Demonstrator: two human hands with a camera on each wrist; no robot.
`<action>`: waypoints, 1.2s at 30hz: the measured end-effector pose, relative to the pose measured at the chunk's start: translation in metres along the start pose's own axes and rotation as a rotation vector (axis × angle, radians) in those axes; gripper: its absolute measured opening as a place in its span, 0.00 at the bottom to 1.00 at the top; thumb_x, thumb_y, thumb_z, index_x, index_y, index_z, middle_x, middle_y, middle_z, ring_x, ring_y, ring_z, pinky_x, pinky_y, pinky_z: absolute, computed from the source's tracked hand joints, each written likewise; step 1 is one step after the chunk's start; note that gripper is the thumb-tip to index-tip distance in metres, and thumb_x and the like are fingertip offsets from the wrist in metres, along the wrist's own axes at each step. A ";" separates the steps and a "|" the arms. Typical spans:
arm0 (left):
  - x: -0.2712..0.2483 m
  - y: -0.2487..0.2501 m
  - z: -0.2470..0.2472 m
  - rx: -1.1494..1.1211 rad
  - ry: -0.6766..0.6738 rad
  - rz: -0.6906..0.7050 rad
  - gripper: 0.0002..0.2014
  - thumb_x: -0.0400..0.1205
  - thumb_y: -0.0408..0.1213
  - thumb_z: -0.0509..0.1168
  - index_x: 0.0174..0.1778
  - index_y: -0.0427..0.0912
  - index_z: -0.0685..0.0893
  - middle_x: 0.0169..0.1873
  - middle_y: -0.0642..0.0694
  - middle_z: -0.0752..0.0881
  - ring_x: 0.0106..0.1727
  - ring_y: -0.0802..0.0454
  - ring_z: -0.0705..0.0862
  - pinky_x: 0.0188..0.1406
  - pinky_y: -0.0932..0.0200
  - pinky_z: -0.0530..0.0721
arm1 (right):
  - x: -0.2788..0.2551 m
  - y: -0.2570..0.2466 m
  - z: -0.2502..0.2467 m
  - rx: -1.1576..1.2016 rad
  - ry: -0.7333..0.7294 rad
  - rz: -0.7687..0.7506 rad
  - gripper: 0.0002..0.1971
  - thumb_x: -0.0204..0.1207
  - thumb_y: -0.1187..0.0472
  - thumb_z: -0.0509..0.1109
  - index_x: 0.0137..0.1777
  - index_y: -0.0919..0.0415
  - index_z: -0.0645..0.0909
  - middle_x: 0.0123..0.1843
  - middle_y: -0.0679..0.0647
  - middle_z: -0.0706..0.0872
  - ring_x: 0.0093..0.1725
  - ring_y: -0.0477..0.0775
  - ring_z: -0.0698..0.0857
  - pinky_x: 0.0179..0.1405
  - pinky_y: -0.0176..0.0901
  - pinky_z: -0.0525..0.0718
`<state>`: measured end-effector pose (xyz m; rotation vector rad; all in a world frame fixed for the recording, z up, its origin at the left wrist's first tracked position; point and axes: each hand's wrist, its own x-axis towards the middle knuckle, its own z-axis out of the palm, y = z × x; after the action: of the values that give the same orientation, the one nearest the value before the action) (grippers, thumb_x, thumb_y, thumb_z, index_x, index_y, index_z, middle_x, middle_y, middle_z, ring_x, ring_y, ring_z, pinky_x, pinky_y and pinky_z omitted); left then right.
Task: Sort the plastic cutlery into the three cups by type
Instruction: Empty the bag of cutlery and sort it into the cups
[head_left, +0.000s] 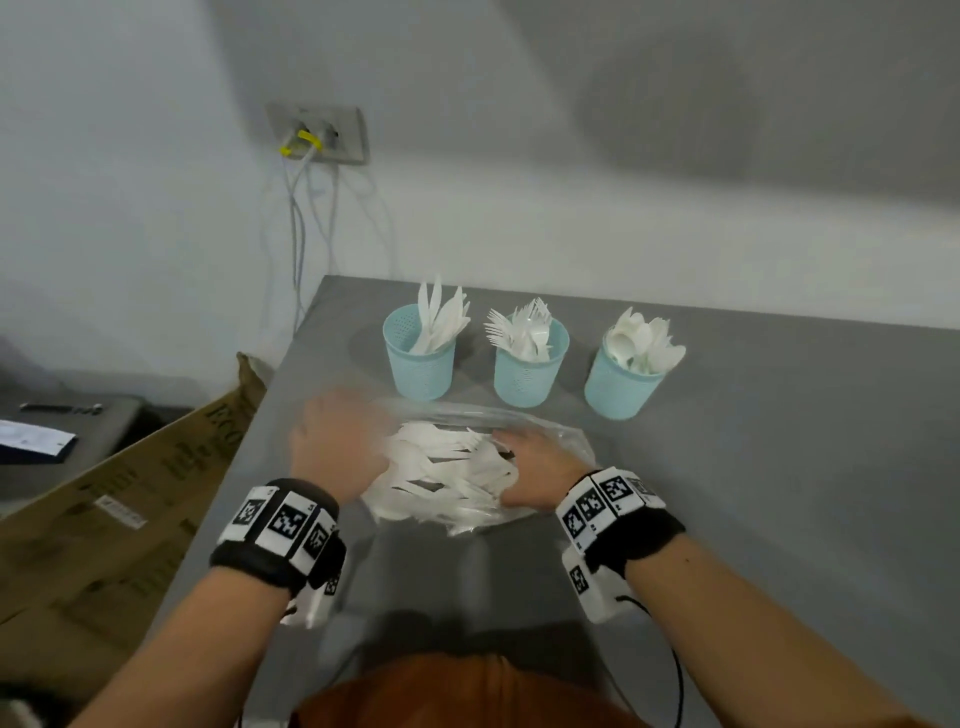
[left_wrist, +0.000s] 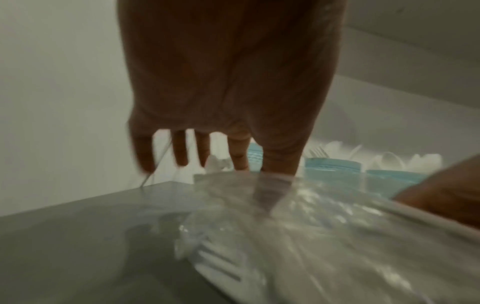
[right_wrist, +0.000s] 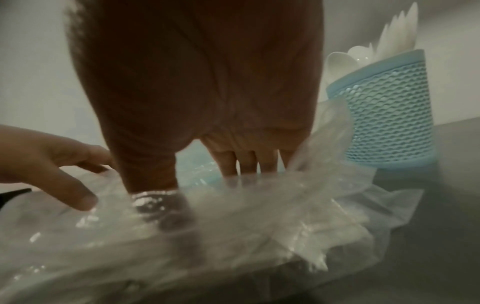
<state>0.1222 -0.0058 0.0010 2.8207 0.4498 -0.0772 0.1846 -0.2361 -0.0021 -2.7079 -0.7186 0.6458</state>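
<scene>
We are between picks: our left hand (head_left: 332, 447) and right hand (head_left: 540, 470), fingers loosely spread and gripping nothing, rest on the bag (head_left: 566, 441) of cutlery (head_left: 441, 467) mid-frame on the counter (head_left: 779, 467), below three part-filled cups (head_left: 524, 371), so next we likely single out one piece.

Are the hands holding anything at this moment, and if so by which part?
No firm hold shows. Both the left hand and the right hand lie with straight fingers on the clear plastic bag of cutlery, thumbs pressing into its film; no single utensil is gripped.
</scene>
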 end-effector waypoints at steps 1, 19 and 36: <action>0.000 -0.006 0.000 -0.048 -0.057 -0.047 0.26 0.71 0.43 0.73 0.66 0.61 0.78 0.72 0.46 0.65 0.73 0.41 0.64 0.72 0.43 0.67 | 0.003 0.000 0.002 -0.041 -0.029 0.010 0.39 0.67 0.57 0.76 0.79 0.57 0.64 0.78 0.57 0.70 0.77 0.58 0.68 0.79 0.47 0.64; -0.003 -0.020 0.007 -0.451 -0.228 0.044 0.44 0.69 0.20 0.68 0.81 0.46 0.61 0.74 0.43 0.65 0.72 0.45 0.71 0.56 0.65 0.71 | 0.026 -0.033 0.001 -0.135 -0.169 0.066 0.33 0.70 0.55 0.70 0.77 0.49 0.68 0.76 0.58 0.63 0.78 0.61 0.60 0.76 0.56 0.66; -0.005 -0.016 -0.002 -0.476 -0.193 0.067 0.42 0.71 0.23 0.69 0.81 0.43 0.61 0.74 0.43 0.65 0.73 0.46 0.70 0.71 0.60 0.68 | 0.031 -0.045 0.026 -0.316 0.050 -0.034 0.27 0.68 0.46 0.74 0.64 0.59 0.76 0.64 0.57 0.82 0.63 0.60 0.80 0.62 0.50 0.77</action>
<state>0.1128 0.0081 -0.0006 2.3312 0.2836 -0.1980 0.1784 -0.1783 -0.0199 -2.9758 -0.9214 0.4902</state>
